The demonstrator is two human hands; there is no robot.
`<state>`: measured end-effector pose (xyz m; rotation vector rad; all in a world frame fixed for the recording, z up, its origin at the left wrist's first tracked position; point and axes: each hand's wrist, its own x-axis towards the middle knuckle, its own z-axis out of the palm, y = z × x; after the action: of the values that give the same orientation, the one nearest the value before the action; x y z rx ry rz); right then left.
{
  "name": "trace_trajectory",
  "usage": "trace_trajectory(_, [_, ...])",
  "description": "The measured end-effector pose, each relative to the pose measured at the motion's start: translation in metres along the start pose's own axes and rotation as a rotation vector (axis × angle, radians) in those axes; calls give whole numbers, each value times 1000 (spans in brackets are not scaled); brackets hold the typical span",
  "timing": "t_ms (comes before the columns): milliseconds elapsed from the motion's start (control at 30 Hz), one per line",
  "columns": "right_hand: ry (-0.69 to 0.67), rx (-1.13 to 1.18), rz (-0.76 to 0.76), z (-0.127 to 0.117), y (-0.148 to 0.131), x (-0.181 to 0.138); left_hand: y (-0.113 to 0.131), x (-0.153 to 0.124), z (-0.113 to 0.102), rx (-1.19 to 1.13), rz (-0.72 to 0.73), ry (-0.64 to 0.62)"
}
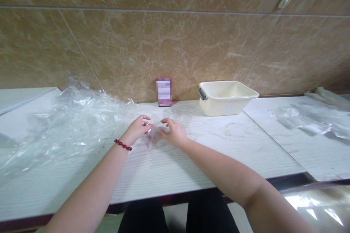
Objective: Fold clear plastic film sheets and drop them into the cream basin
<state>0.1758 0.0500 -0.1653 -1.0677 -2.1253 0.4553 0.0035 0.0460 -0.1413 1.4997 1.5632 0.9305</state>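
A thin piece of clear plastic film (155,139), perhaps a bag, lies in the middle of the white table; its outline is hard to make out. My left hand (139,128) is at its left side with a red bead bracelet on the wrist. The left fingertips and thumb close on the shiny edge of the film. Across from it, my right hand (175,133) is curved over the right side of the film, its thumb and forefinger apart. Whether the right fingertips touch the film is unclear.
A heap of clear plastic bags (82,116) covers the table's left side. Against the tiled wall stands a phone (164,93), with a cream plastic basin (228,105) to its right. More clear plastic (311,118) lies at the far right, past a table seam.
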Motion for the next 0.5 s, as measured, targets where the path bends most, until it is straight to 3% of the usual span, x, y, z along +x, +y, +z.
trace_trajectory(100, [2,32,-2,1,4,2,4,-3,8,-95,13,-64])
trace_trajectory(300, [-26,11,-40,-5,8,5,14,-8,14,-355,-148,-145])
trace_trajectory(400, [-66,-21,-59,-7,13,7,10,-5,9,-267,-124,-150])
trace_trajectory(500, [-130,-91,-34,-5,18,9,0,2,-1,54,59,-163])
